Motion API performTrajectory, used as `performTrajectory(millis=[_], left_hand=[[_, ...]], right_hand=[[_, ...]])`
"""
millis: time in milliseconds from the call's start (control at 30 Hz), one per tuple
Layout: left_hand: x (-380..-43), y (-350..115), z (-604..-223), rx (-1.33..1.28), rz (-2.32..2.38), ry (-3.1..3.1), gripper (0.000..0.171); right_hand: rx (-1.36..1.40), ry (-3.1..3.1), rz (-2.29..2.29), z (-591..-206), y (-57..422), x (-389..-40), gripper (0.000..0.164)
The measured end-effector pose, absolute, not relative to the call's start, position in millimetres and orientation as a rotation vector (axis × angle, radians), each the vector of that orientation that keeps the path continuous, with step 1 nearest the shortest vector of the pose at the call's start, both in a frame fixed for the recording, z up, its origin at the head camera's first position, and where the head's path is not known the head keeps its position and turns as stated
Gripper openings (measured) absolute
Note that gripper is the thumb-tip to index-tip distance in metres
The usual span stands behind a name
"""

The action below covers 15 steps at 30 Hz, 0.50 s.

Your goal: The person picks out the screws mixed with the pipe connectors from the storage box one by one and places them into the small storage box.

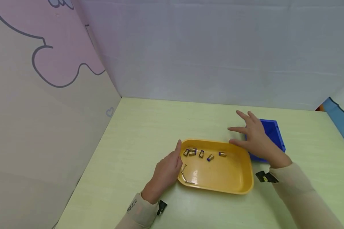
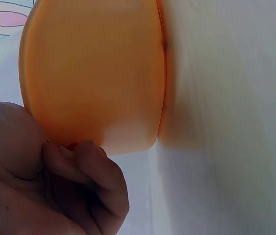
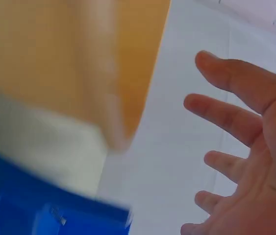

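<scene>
A yellow plastic tray (image 1: 220,173) lies on the table. At its left end my left hand (image 1: 167,169) grips the rim, with fingers curled against the outer wall in the left wrist view. Small brass fittings (image 1: 201,154) with blue ends are scattered along the tray's far side. Several thin metal pins (image 1: 190,183) rest near its left end. My right hand (image 1: 257,140), empty and with fingers spread, hovers over the gap between the tray and a blue box (image 1: 279,136). It hides part of that box.
In the right wrist view, a small metal piece (image 3: 58,216) shows inside the blue box. The pale table (image 1: 137,133) meets a light cloth wall (image 1: 203,57) at the back and a printed panel (image 1: 46,127) on the left.
</scene>
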<state>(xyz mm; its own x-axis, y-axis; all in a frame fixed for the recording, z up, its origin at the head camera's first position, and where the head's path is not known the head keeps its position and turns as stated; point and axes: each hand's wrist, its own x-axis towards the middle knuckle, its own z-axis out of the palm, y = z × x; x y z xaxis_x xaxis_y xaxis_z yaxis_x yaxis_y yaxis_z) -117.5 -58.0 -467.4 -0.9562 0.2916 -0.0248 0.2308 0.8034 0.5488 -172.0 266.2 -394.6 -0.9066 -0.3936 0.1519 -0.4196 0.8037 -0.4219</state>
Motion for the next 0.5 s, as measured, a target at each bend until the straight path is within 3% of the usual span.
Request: performTrajectory(millis=[500], left_hand=[[-116.1, -57.5, -466.6, 0.408, 0.834, 2.867, 0.061]], right_hand=[[1.087, -3.036, 0.658, -395.0, 178.4, -151.5, 0.046]])
